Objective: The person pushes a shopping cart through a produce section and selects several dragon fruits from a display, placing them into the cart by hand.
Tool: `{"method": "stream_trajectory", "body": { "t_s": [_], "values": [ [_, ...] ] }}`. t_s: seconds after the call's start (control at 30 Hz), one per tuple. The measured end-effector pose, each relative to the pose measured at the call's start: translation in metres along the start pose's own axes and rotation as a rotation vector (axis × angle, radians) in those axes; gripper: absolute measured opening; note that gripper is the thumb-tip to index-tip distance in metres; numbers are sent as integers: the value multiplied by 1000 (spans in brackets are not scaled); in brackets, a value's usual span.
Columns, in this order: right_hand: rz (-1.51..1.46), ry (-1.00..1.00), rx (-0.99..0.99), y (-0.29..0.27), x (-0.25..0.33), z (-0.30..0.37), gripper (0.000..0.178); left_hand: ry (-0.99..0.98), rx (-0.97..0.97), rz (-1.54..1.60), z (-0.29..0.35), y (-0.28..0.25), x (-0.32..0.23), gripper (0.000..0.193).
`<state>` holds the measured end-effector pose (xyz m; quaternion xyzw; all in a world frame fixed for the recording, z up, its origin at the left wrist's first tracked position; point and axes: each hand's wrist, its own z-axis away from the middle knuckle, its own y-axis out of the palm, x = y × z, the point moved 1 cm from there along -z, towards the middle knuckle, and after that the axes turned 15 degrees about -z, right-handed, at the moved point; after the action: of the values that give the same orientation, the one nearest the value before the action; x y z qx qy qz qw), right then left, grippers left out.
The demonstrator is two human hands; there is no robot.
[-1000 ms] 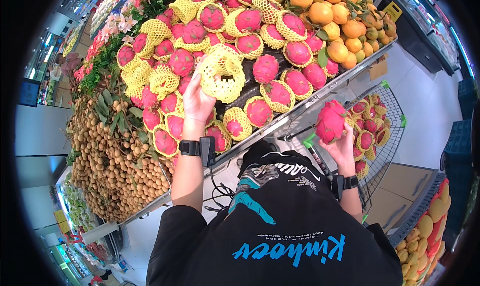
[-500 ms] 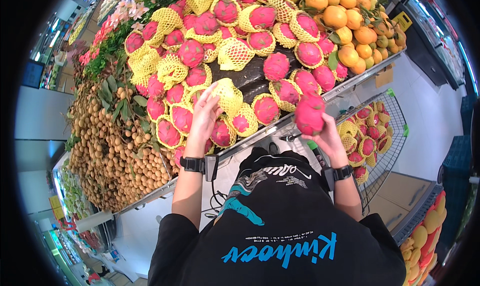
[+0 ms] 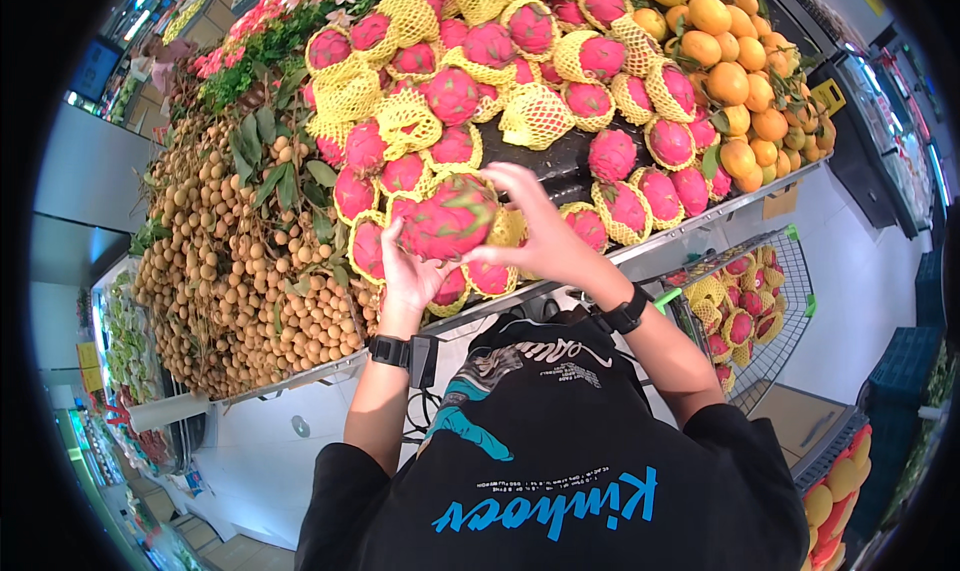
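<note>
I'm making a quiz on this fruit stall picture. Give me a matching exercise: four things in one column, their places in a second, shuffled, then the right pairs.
Things:
1. bare dragon fruit
2. oranges
3. longans
4. wire basket

Places:
A. piled at the left of the stand
B. below the shelf edge, on the right
C. heaped at the upper right
D. between the left hand and the right hand

Pairs: 1-D, 2-C, 3-A, 4-B
</note>
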<state>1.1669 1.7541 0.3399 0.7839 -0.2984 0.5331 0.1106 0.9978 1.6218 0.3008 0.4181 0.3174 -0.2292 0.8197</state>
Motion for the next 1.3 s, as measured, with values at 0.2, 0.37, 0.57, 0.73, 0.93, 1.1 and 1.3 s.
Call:
{"method": "stream_trajectory", "body": {
  "t_s": [0.2,0.37,0.57,0.73,0.93,1.1,1.3],
  "values": [
    [-68,171,-12,36,-23,-3,84,35,294,376,-15,-50,-20,81],
    [-149,259,-161,61,-51,-11,43,-27,374,368,-30,-61,-29,81],
    [-595,311,-553,56,-84,-37,16,34,347,130,-43,-79,-47,80],
    [-632,280,-720,62,-108,-46,13,-11,236,145,-59,-109,-48,80],
    [-840,180,-1175,46,-131,-41,13,229,222,-242,-79,-180,-22,81],
    [-1096,254,-1019,38,-112,-47,27,1,358,90,-60,-125,-70,78],
    [-1353,306,-819,54,-121,-54,34,-39,292,257,-73,-141,-66,69]
  ]
}}
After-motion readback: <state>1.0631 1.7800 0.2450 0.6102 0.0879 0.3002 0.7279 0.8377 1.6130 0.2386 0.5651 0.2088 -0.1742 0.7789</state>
